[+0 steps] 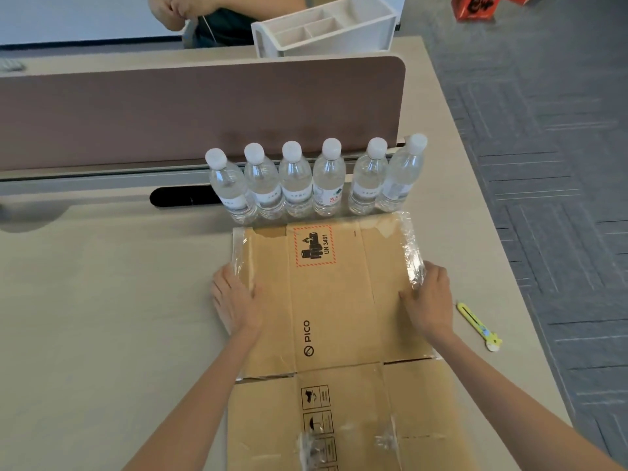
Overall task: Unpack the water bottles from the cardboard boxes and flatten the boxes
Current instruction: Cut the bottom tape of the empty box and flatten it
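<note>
Bottles [295, 185]: six upright in a row on the tabletop [102, 300].
Box [333, 300]: flattened, lying just in front of them.
Left hand [238, 300]: fingers straight, pressing the box's left edge.
Right hand [430, 297]: fingers flat on its right edge.

Both forearms extend forward over the cardboard box [334, 300]. Left hand [236, 300] lies flat, fingers straight, on its left edge. Right hand [428, 297] rests on its right edge, thumb inward; finger grip indeterminate.
</note>
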